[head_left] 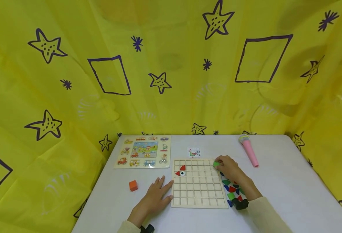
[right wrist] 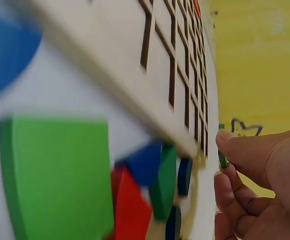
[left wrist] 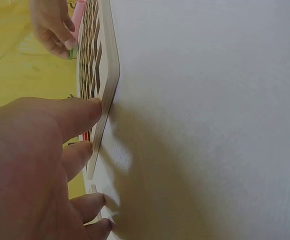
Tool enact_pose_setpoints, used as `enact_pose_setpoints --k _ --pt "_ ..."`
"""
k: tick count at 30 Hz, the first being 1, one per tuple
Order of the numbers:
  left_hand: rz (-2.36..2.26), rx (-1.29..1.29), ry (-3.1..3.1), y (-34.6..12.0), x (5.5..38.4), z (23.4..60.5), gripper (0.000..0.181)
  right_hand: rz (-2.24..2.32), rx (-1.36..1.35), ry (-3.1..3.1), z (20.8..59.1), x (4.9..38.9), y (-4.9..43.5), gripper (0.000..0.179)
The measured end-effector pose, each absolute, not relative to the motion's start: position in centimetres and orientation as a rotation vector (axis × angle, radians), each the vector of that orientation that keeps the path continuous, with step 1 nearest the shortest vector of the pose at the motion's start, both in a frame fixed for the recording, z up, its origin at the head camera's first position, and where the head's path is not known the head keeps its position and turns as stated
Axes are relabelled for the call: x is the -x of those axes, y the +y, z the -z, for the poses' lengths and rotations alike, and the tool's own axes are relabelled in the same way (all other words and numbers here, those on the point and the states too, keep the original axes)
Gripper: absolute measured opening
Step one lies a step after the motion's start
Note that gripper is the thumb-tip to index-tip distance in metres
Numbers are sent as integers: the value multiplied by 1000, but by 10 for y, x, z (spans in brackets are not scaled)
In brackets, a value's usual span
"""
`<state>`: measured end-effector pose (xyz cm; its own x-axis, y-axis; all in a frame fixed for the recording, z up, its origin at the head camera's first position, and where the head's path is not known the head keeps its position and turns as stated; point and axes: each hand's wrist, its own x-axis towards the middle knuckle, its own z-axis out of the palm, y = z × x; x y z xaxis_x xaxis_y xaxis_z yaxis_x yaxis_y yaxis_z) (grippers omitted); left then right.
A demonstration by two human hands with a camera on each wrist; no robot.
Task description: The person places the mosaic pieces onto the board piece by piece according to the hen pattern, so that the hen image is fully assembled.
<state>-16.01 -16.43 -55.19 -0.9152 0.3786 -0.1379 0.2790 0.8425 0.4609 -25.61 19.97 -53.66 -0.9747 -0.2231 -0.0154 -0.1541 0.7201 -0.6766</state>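
Observation:
A wooden grid board (head_left: 197, 184) lies on the white table. Near its upper left sit a red quarter-round piece (head_left: 183, 168), a red triangle (head_left: 177, 173) and a white piece with a black dot (head_left: 183, 173). My right hand (head_left: 229, 168) pinches a green tile (right wrist: 222, 146) between thumb and fingers, over the board's far right corner. My left hand (head_left: 156, 195) is spread flat at the board's left edge, its thumb (left wrist: 87, 112) and a finger touching the rim. A small picture card (head_left: 194, 152) with a coloured pattern lies just beyond the board.
Loose red, blue and green pieces (head_left: 231, 196) lie along the board's right side, partly under the right forearm. An orange cube (head_left: 133, 185) stands to the left. Behind it is a vehicle picture puzzle (head_left: 166, 161). A pink toy microphone (head_left: 250, 152) lies back right, before a yellow curtain (head_left: 171, 106).

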Motion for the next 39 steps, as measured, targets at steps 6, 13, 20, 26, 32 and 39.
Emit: enact_pose_setpoints --k 6,13,20,26,32,39 --pt "-659 -508 2797 -164 159 550 62 1066 354 2820 538 252 163 26" --pt "-662 -492 2791 -163 160 550 63 1072 394 2792 545 241 123 18" --pt "-645 -486 2795 -165 161 552 63 1075 513 2809 551 228 94 13" --pt "-642 -479 2797 -164 161 551 63 1066 642 2839 551 222 80 11" --pt "-635 -492 2802 -163 160 550 63 1022 701 2858 550 219 72 11" --pt "-637 -491 2802 -163 161 551 63 963 714 2884 550 217 69 8"
